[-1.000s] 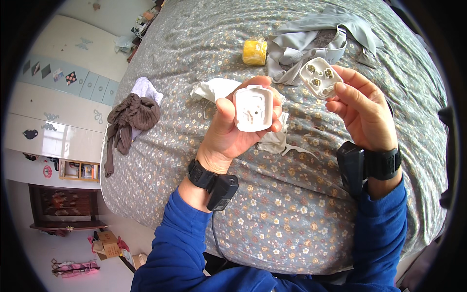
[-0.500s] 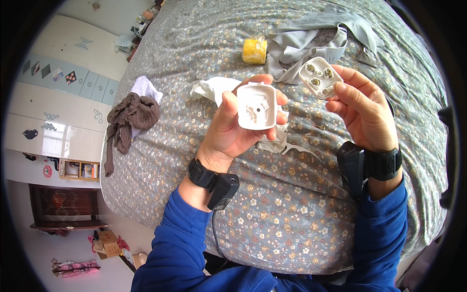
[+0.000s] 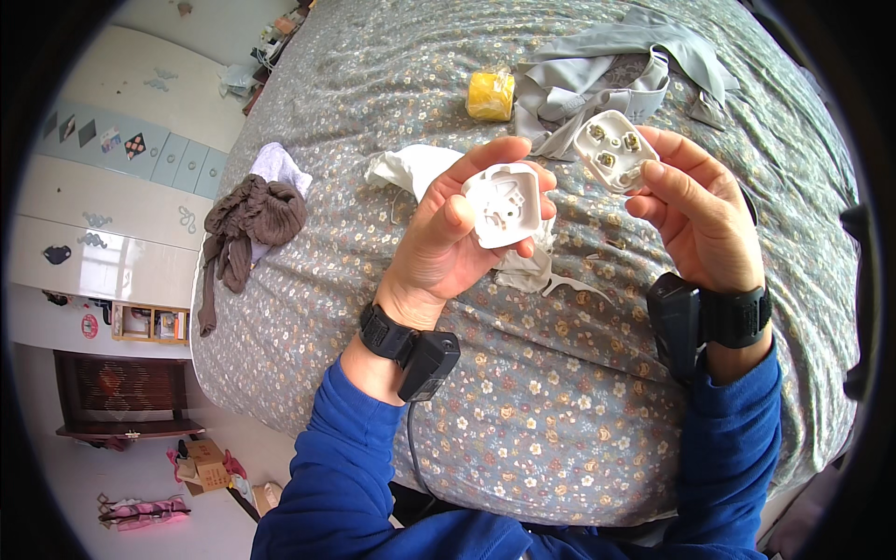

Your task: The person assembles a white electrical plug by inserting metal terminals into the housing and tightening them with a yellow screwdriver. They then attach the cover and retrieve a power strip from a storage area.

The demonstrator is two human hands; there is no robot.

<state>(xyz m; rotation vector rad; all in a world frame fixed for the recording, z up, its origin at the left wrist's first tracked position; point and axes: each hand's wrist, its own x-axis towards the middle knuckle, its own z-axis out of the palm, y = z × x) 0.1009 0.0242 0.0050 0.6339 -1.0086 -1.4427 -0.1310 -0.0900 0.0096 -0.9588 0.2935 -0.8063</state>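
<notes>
My left hand [image 3: 443, 219] is closed around a hollow white plastic casing half [image 3: 505, 213], tilted so its inside with moulded ribs and a small hole faces up. Between the thumb and fingers of my right hand [image 3: 702, 201] is a white plastic plate [image 3: 612, 149] with rounded corners and several brass-coloured metal contacts set in it, like half of an electrical socket. The two pieces are held apart above the bed.
A floral bedspread [image 3: 551, 401] spreads beneath my hands. On it lie a yellow wrapped roll [image 3: 490, 96], grey cloth [image 3: 579, 84], crumpled white cloth [image 3: 411, 171] and a brown garment [image 3: 257, 219]. A cable [image 3: 414, 448] runs down by my left forearm.
The casing half has been turned and tilted in my left hand, with the fingers shifting around it. My right hand and the contact plate have hardly moved.
</notes>
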